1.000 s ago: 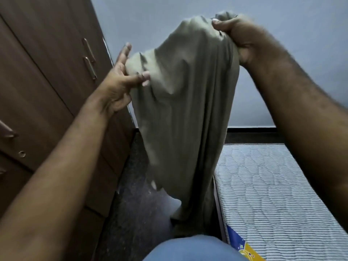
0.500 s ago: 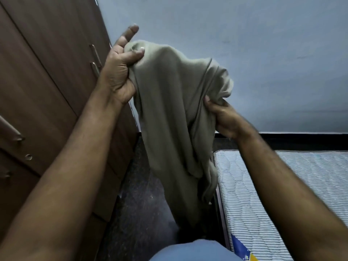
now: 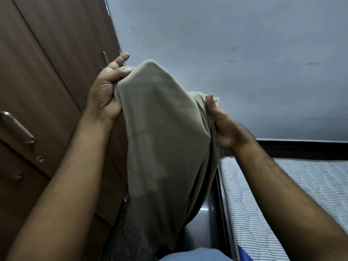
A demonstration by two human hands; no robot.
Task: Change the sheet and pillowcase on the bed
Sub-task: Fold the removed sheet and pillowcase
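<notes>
Both hands were gripping the olive sheet: left hand [image 3: 106, 95] bunched its top edge, right hand [image 3: 221, 125] pinched the other side. The soft, limp sheet [image 3: 165, 147] hung between wood-grain wardrobe [image 3: 47, 72] and bare striped quilted mattress [image 3: 282, 194], grey-blue wall [image 3: 226, 44] behind.

The scene is being viewed by one head camera, aimed forward and down, close behind the left hand [image 3: 105, 95] and right hand [image 3: 222, 125]
</notes>
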